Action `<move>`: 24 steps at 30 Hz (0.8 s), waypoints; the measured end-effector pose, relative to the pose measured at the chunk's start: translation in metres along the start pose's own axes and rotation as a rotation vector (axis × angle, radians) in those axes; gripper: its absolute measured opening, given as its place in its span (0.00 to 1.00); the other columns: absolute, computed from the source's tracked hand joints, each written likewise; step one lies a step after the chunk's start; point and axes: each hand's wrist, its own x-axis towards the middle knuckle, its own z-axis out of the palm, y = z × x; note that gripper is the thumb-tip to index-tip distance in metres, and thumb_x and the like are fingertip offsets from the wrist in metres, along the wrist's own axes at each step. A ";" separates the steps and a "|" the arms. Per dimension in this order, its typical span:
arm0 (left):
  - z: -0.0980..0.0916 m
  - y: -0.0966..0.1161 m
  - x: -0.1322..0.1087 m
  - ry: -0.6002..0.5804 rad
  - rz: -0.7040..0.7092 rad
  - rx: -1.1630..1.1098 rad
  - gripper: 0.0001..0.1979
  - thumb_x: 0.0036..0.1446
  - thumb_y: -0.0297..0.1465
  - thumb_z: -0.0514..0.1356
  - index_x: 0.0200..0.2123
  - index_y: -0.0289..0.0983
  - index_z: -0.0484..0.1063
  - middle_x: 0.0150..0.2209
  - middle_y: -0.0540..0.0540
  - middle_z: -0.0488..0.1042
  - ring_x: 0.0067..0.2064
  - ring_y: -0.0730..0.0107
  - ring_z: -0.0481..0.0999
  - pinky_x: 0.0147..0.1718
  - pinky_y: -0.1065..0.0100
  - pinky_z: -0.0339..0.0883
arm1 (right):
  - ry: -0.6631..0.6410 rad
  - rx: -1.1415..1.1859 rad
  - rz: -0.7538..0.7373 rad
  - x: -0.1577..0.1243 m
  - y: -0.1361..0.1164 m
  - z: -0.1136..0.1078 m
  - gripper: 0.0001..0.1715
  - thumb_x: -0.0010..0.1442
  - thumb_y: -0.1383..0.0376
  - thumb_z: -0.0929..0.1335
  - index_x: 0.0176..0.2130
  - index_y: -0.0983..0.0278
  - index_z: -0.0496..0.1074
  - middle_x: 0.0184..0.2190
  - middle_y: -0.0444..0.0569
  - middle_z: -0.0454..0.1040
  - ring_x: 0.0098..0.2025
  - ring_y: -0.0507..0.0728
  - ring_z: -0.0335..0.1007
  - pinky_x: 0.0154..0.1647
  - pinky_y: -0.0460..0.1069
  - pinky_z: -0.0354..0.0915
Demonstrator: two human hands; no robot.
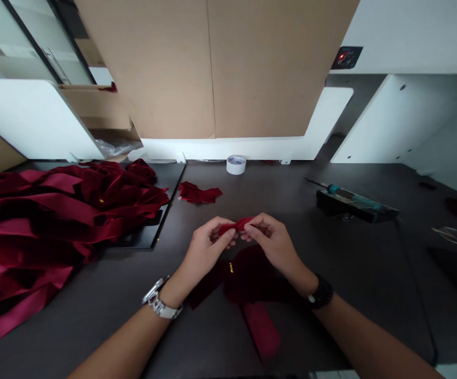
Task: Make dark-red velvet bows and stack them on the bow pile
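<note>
My left hand (pixel 207 247) and my right hand (pixel 271 239) meet over the dark table (pixel 370 284), each pinching one end of a small strip of red ribbon (pixel 234 226). Both hands are closed on it. Below them lies a dark red ribbon bow (pixel 248 279) with a small gold pin at its middle, and one tail runs toward me. A silver watch is on my left wrist, a black one on my right.
A big heap of red ribbon bows (pixel 55 221) fills the left side. Red ribbon scraps (pixel 199 193) and a white tape roll (pixel 236 164) lie farther back. A soldering iron on a stand (pixel 350 200) sits to the right. Cardboard (pixel 212 68) stands behind.
</note>
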 end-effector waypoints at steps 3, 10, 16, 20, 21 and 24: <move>-0.001 0.000 0.003 0.021 0.001 -0.039 0.13 0.54 0.40 0.61 0.32 0.34 0.72 0.27 0.48 0.75 0.29 0.71 0.75 0.28 0.72 0.70 | 0.004 -0.036 -0.009 0.000 -0.001 0.000 0.20 0.54 0.49 0.71 0.28 0.62 0.68 0.24 0.44 0.73 0.27 0.52 0.72 0.30 0.47 0.70; -0.003 -0.001 0.005 0.035 -0.105 -0.139 0.12 0.53 0.37 0.62 0.35 0.34 0.71 0.24 0.49 0.75 0.25 0.74 0.74 0.26 0.73 0.68 | 0.017 -0.071 -0.030 0.001 0.000 0.000 0.21 0.55 0.48 0.70 0.29 0.62 0.65 0.24 0.43 0.71 0.26 0.51 0.72 0.30 0.47 0.69; -0.002 -0.003 0.003 -0.052 -0.157 -0.159 0.10 0.55 0.34 0.60 0.38 0.34 0.71 0.28 0.48 0.76 0.27 0.74 0.75 0.27 0.73 0.69 | 0.024 -0.111 -0.062 0.001 0.000 -0.002 0.20 0.57 0.49 0.69 0.29 0.61 0.64 0.24 0.42 0.69 0.26 0.51 0.70 0.29 0.47 0.68; -0.001 -0.003 0.003 -0.066 -0.132 -0.140 0.14 0.56 0.36 0.59 0.44 0.36 0.72 0.35 0.47 0.76 0.32 0.72 0.76 0.31 0.71 0.70 | 0.038 -0.121 -0.087 0.001 0.001 -0.002 0.18 0.58 0.51 0.68 0.29 0.62 0.64 0.23 0.42 0.68 0.25 0.50 0.69 0.28 0.46 0.67; -0.001 -0.003 0.003 -0.070 -0.122 -0.137 0.16 0.57 0.37 0.59 0.46 0.36 0.71 0.36 0.46 0.76 0.33 0.71 0.76 0.32 0.70 0.70 | 0.040 -0.118 -0.089 0.000 0.001 -0.002 0.18 0.58 0.52 0.69 0.29 0.62 0.64 0.23 0.42 0.68 0.24 0.50 0.69 0.28 0.45 0.66; -0.001 -0.005 0.002 -0.094 -0.072 -0.128 0.18 0.54 0.38 0.62 0.47 0.36 0.71 0.40 0.45 0.76 0.37 0.70 0.76 0.34 0.69 0.69 | 0.038 -0.116 -0.094 0.000 0.000 -0.001 0.17 0.58 0.53 0.69 0.29 0.62 0.65 0.24 0.42 0.69 0.24 0.50 0.69 0.27 0.45 0.66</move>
